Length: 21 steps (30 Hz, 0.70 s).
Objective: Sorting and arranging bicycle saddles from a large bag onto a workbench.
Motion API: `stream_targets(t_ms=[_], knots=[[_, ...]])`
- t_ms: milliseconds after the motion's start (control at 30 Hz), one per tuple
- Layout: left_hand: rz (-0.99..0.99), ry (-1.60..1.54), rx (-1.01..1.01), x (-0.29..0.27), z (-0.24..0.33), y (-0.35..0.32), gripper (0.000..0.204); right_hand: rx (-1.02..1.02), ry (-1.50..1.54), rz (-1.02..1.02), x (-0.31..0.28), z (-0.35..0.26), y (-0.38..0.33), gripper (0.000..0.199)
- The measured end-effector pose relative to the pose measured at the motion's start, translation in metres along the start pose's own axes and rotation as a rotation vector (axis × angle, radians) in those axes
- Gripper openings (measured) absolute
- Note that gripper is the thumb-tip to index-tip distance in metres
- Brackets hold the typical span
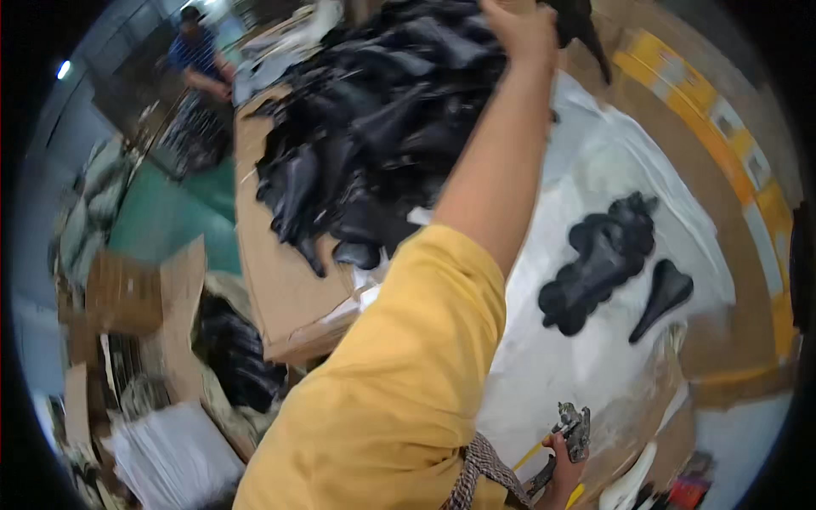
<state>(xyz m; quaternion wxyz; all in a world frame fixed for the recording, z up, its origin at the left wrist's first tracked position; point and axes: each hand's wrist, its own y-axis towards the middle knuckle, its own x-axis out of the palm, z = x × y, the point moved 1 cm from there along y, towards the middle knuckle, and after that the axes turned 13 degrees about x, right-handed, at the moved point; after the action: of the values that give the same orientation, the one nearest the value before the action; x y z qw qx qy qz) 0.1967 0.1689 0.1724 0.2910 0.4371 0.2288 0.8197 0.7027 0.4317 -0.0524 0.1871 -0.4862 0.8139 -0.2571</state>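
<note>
My left hand (525, 30) is raised far up and closed around a black saddle-shaped piece (585, 24) at the top edge of the view, just above a big pile of similar black pieces (382, 127). The yellow sleeve of that arm fills the lower middle. My right hand (563, 466) is low at the bottom edge, gripping a grey metal hand tool (575, 425) with a yellow part below it. On the white sheet (586, 161) lie a cluster of black saddles (603, 255) and one single saddle (667, 293).
The pile rests on a brown cardboard sheet (280, 280). Open cardboard boxes (127, 293) stand at the left, one holding dark items (234, 348). Another person in a blue striped shirt (195, 51) works at the far back. A yellow floor stripe (722, 144) runs at the right.
</note>
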Motion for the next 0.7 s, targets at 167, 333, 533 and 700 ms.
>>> stream_targets(t_ms=[167,333,533,700], knots=[[-0.261,0.218,-0.452,-0.196,0.019,-0.192,0.038,0.028,-0.220,0.022,0.004,0.034,-0.026,0.030],[-0.702,0.306,-0.995,-0.309,0.036,-0.275,0.031,-0.052,-0.206,-0.056,0.042,-0.025,-0.056,0.032],[-0.663,0.329,-1.176,-0.392,0.001,-0.163,0.036,-0.191,-0.174,-0.095,0.066,-0.070,-0.064,0.047],[-0.462,0.415,-1.205,-0.374,-0.067,-0.093,0.029,-0.313,-0.002,0.016,0.068,-0.078,-0.073,0.054]])
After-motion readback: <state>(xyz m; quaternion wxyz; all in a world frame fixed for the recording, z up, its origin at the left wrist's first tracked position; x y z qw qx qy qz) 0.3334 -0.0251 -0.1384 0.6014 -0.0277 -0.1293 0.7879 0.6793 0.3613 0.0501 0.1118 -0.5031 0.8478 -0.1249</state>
